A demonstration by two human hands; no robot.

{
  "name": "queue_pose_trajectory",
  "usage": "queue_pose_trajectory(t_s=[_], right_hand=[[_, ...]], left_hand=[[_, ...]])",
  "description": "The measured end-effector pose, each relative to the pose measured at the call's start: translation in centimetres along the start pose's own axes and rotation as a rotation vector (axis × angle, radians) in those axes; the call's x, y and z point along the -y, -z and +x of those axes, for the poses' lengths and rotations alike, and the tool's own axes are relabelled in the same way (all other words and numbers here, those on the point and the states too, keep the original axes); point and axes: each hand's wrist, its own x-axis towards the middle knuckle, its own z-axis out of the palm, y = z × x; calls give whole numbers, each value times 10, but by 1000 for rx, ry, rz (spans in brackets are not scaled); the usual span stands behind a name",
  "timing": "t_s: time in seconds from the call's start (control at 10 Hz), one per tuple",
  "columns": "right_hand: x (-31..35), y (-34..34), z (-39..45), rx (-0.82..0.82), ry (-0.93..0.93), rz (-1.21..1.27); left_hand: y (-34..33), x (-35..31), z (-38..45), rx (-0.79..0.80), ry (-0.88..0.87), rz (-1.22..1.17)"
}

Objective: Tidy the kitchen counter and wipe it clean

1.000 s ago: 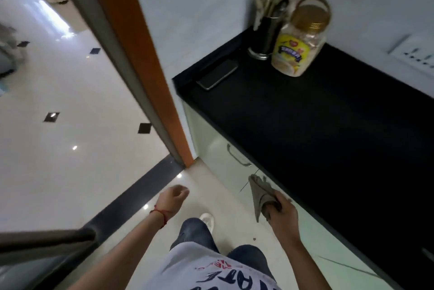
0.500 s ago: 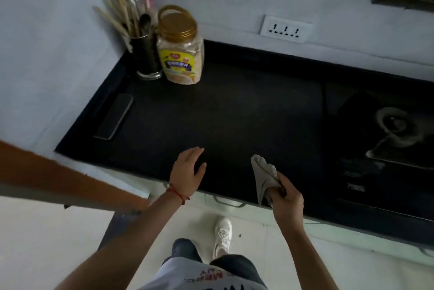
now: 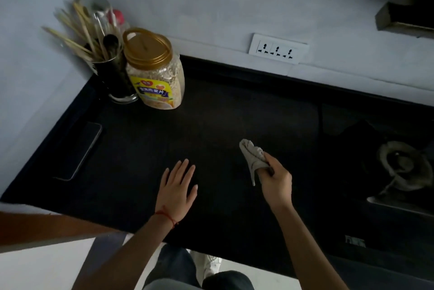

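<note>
Oat-filled jar [image 3: 155, 73] beside utensil-stuffed holder [image 3: 112, 78]; right hand [image 3: 277, 180] grips cloth [image 3: 252, 157], left hand [image 3: 177, 186] flat, spread.

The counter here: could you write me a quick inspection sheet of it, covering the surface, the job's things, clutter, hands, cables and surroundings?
Surface: black counter, mostly bare; too dark to judge dirt.
Job's things: grey cloth, bunched, held above the counter.
Clutter: oats jar with gold lid beside a utensil holder in the back left corner; phone flat along the left edge.
Hands: left hand open, palm down over the counter; right hand closed on the cloth.
Cables: nothing seen.
Surroundings: wall socket with nothing plugged in; stove burner at right; white floor and a shoe below.
</note>
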Motion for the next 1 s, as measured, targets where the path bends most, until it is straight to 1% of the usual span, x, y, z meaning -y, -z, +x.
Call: queue_pose_trajectory(t_s=[0.1,0.2,0.3,0.4,0.5,0.6,0.7,0.8,0.9,1.0], right_hand=[[13,-13,40,-32,29,-59],[31,-25,84,-53,31,-66],[46,-39,131,-83,89,-140],[53,-54,173,-115,214,-277],[51,-70,203,-96,288,-406],[32,-84,214,40,322,-588],[14,-91,212,115,357,-662],[17,-88,212,170,317,-675],[29,-75,198,152,283,-572],[29,-65,161,44,268,-395]], left_hand=[[-1,1,1,-3,-2,-26],[-2,2,3,11,6,-46],[-3,1,5,13,14,-37],[-7,2,6,-11,20,-41],[-9,2,6,-23,14,-19],[-8,2,6,-21,9,-13],[-9,2,7,-36,6,-10],[-8,1,7,-40,9,-11],[-6,0,6,-66,-7,-22],[-7,0,7,-81,-1,-45]])
